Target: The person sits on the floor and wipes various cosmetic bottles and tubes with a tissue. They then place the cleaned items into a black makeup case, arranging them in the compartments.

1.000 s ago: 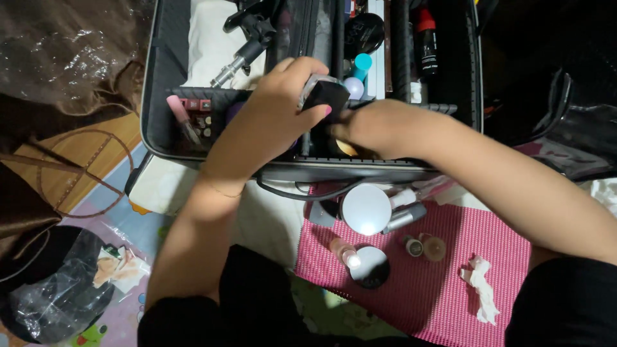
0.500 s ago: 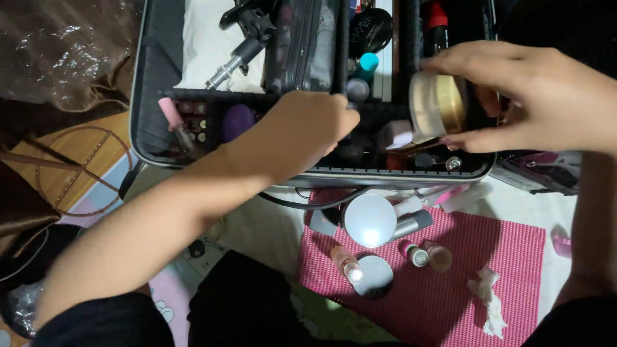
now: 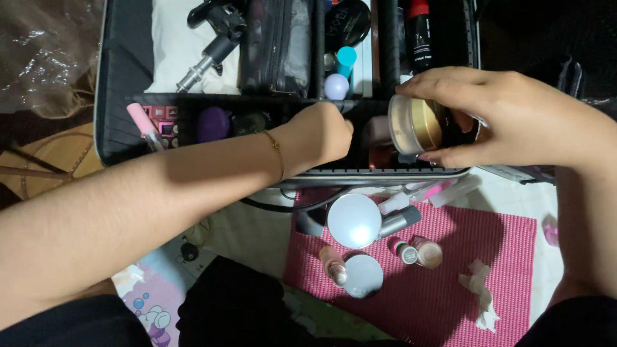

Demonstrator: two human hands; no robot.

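Head view, looking down into an open black case [image 3: 112, 83] with dividers. Right hand [image 3: 508, 115] over the front right corner of the case, fingers wrapped around a round jar [image 3: 418, 125] with a gold band and pale powder; thumb below, fingertips on top, jar tilted on its side and lifted above the compartment, not resting on anything. Left hand [image 3: 321, 132] reaches across into the front middle compartment of the case, fingers curled down and inward; what they close on is hidden by the hand, cannot tell. Thin gold bracelet [image 3: 277, 154] on the left wrist. In the front left compartments: a purple egg-shaped sponge [image 3: 213, 123] and a pink tube [image 3: 143, 125] leaning against the divider. Rear part of the case: a dark zip pouch [image 3: 276, 45], a metal-handled tool [image 3: 209, 54] on a white cloth, a teal-capped stick [image 3: 346, 61] just behind a small pale ball [image 3: 336, 87], a red-capped black bottle [image 3: 419, 32] at the right. In front of the case, a pink mat [image 3: 501, 270] carries a round mirror [image 3: 353, 220], a small round compact [image 3: 363, 276], two little bottles [image 3: 414, 252] side by side, and a crumpled white tissue [image 3: 479, 292] near the mat's front right corner.
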